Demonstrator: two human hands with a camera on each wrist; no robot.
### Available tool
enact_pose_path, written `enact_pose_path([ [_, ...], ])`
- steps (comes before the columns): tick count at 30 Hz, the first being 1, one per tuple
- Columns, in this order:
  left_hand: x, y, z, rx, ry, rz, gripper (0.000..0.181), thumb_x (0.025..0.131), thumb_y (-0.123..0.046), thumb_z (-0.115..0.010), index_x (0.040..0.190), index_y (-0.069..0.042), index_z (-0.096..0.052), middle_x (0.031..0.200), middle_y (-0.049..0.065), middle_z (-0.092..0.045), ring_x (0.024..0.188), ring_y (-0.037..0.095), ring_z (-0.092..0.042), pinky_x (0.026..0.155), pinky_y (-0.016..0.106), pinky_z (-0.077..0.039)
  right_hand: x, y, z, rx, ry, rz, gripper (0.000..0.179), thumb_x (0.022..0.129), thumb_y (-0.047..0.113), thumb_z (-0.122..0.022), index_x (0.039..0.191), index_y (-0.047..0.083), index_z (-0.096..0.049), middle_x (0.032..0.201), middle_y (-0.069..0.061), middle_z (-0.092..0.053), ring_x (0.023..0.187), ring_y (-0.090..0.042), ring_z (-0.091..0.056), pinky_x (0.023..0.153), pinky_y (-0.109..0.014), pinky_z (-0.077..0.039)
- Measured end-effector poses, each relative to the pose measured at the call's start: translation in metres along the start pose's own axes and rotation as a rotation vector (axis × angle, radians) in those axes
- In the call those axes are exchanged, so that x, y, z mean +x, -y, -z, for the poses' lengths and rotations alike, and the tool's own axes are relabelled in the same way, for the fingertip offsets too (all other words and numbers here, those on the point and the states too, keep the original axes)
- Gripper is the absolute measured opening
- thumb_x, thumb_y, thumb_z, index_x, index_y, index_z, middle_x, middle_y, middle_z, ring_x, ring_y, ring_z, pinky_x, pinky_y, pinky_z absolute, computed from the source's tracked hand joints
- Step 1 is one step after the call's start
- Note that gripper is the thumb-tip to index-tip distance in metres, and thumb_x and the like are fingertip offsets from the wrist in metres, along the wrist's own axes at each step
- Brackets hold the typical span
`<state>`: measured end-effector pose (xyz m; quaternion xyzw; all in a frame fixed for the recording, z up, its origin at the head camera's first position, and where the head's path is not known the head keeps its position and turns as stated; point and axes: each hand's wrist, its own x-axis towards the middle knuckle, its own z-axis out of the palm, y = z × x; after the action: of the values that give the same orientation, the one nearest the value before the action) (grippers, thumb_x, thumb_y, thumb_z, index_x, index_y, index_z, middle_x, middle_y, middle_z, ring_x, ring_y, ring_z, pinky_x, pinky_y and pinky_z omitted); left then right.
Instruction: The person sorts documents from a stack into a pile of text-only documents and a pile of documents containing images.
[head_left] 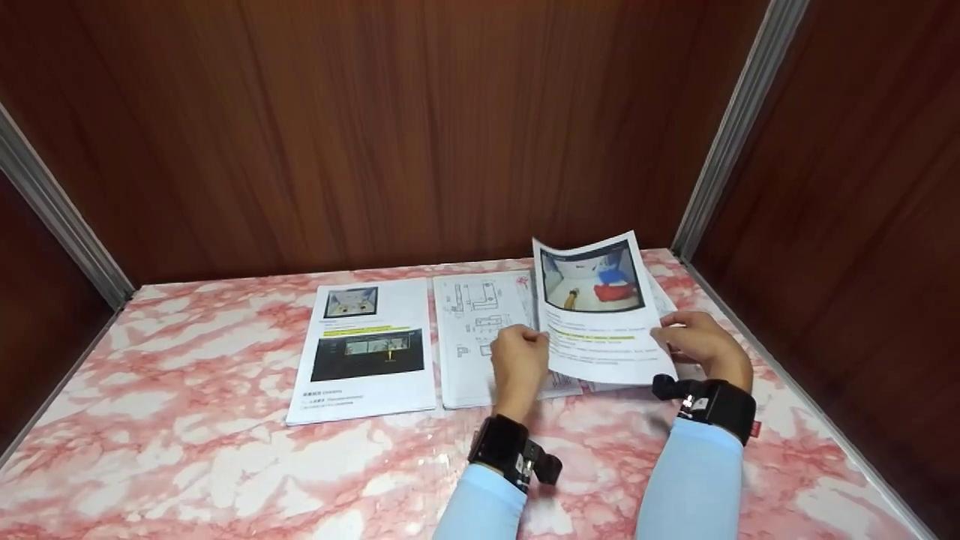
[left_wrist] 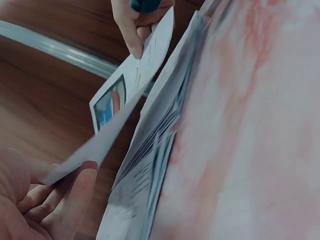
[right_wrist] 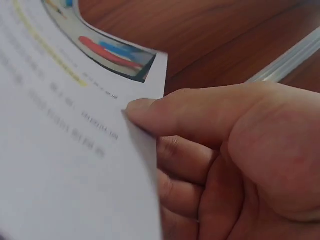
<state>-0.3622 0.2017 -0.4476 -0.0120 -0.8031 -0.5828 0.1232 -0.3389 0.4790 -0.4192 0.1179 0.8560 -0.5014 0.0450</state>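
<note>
A printed sheet of paper (head_left: 600, 330) with a photo at its top and a yellow-highlighted line is held raised and bowed above the papers at the right. My left hand (head_left: 519, 364) pinches its left edge between thumb and fingers. At the opposite edge my right hand (head_left: 701, 345) grips the sheet, the thumb lying on the printed face in the right wrist view. Beneath and left of the sheet lies a stack of papers with line drawings (head_left: 469, 375), partly covered by my left hand. The left wrist view shows the sheet (left_wrist: 95, 150) curving between both hands, above the layered papers.
Another stack of printed pages (head_left: 360, 401), with two pictures and yellow highlighting, lies at the left. The table (head_left: 225, 450) has a red and white marbled top. Brown wood-grain panels (head_left: 375, 150) with metal corner posts (head_left: 739, 135) enclose its back and sides.
</note>
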Motion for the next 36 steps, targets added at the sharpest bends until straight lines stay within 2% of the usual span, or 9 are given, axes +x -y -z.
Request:
enact_pose_path([
  [4, 0.008, 0.002, 0.011, 0.001, -0.004, 0.052, 0.01, 0.082, -0.012, -0.073, 0.073, -0.013, -0.071, 0.065, -0.003, -0.064, 0.055, 0.013, -0.059, 0.054, 0.03, -0.05, 0.005, 0.01, -0.005, 0.016, -0.001, 0.04, 0.054, 0.094, 0.028, -0.063, 0.132, -0.005, -0.043, 0.122, -0.017, -0.051, 0.103, -0.026, -0.055, 0.093, -0.041, -0.046],
  [7, 0.014, 0.003, 0.021, -0.003, -0.025, 0.071, 0.007, 0.082, -0.012, -0.074, 0.075, -0.012, -0.072, 0.067, -0.002, -0.065, 0.056, 0.014, -0.06, 0.054, 0.031, -0.051, 0.008, 0.019, -0.011, 0.035, 0.007, 0.074, 0.05, 0.094, 0.028, -0.063, 0.128, -0.004, -0.045, 0.116, -0.016, -0.055, 0.101, -0.026, -0.056, 0.091, -0.04, -0.047],
  [12, 0.023, 0.007, 0.042, -0.002, -0.098, 0.061, 0.007, 0.081, -0.013, -0.073, 0.076, -0.01, -0.074, 0.068, -0.001, -0.067, 0.058, 0.016, -0.062, 0.058, 0.033, -0.052, 0.012, 0.037, -0.025, 0.076, 0.014, 0.131, 0.04, 0.094, 0.025, -0.062, 0.12, -0.004, -0.049, 0.107, -0.013, -0.06, 0.093, -0.024, -0.06, 0.084, -0.036, -0.051],
  [16, 0.029, 0.012, 0.059, -0.023, -0.125, 0.062, 0.007, 0.082, -0.012, -0.072, 0.076, -0.008, -0.074, 0.07, 0.001, -0.068, 0.061, 0.017, -0.063, 0.06, 0.035, -0.053, 0.017, 0.048, -0.037, 0.115, 0.021, 0.203, 0.033, 0.095, 0.021, -0.061, 0.113, -0.005, -0.051, 0.097, -0.012, -0.063, 0.088, -0.024, -0.061, 0.079, -0.038, -0.053],
  [22, 0.037, 0.021, 0.082, -0.035, -0.185, 0.045, 0.009, 0.082, -0.014, -0.074, 0.075, -0.008, -0.075, 0.072, 0.002, -0.069, 0.067, 0.019, -0.064, 0.066, 0.036, -0.052, 0.023, 0.065, -0.056, 0.138, 0.041, 0.287, 0.026, 0.096, 0.018, -0.059, 0.107, -0.005, -0.053, 0.092, -0.012, -0.064, 0.082, -0.024, -0.062, 0.071, -0.036, -0.055],
  [26, 0.04, 0.026, 0.093, -0.066, -0.21, 0.06, 0.01, 0.082, -0.012, -0.073, 0.074, -0.006, -0.074, 0.072, 0.003, -0.07, 0.068, 0.02, -0.065, 0.066, 0.036, -0.051, 0.026, 0.079, -0.07, 0.126, 0.043, 0.307, 0.026, 0.098, 0.021, -0.055, 0.104, -0.005, -0.057, 0.089, -0.012, -0.063, 0.078, -0.024, -0.064, 0.067, -0.037, -0.056],
  [30, 0.042, 0.031, 0.102, -0.061, -0.229, 0.078, 0.01, 0.082, -0.012, -0.073, 0.074, -0.007, -0.074, 0.072, 0.003, -0.069, 0.069, 0.021, -0.064, 0.069, 0.037, -0.051, 0.026, 0.092, -0.083, 0.082, 0.034, 0.306, 0.028, 0.1, 0.023, -0.052, 0.102, -0.003, -0.06, 0.088, -0.013, -0.061, 0.076, -0.025, -0.065, 0.064, -0.039, -0.056],
  [34, 0.043, 0.035, 0.11, -0.055, -0.225, 0.082, 0.009, 0.082, -0.012, -0.073, 0.076, -0.006, -0.074, 0.073, 0.004, -0.069, 0.071, 0.022, -0.064, 0.07, 0.038, -0.05, 0.025, 0.102, -0.092, 0.034, 0.019, 0.306, 0.026, 0.1, 0.022, -0.052, 0.099, -0.002, -0.061, 0.086, -0.012, -0.059, 0.074, -0.024, -0.063, 0.062, -0.038, -0.055],
  [36, 0.044, 0.036, 0.119, -0.043, -0.21, 0.08, 0.009, 0.082, -0.012, -0.073, 0.077, -0.005, -0.075, 0.074, 0.004, -0.07, 0.07, 0.022, -0.063, 0.068, 0.037, -0.05, 0.022, 0.108, -0.097, 0.007, 0.01, 0.326, 0.026, 0.099, 0.021, -0.052, 0.098, -0.003, -0.061, 0.085, -0.012, -0.058, 0.073, -0.022, -0.062, 0.062, -0.038, -0.055],
])
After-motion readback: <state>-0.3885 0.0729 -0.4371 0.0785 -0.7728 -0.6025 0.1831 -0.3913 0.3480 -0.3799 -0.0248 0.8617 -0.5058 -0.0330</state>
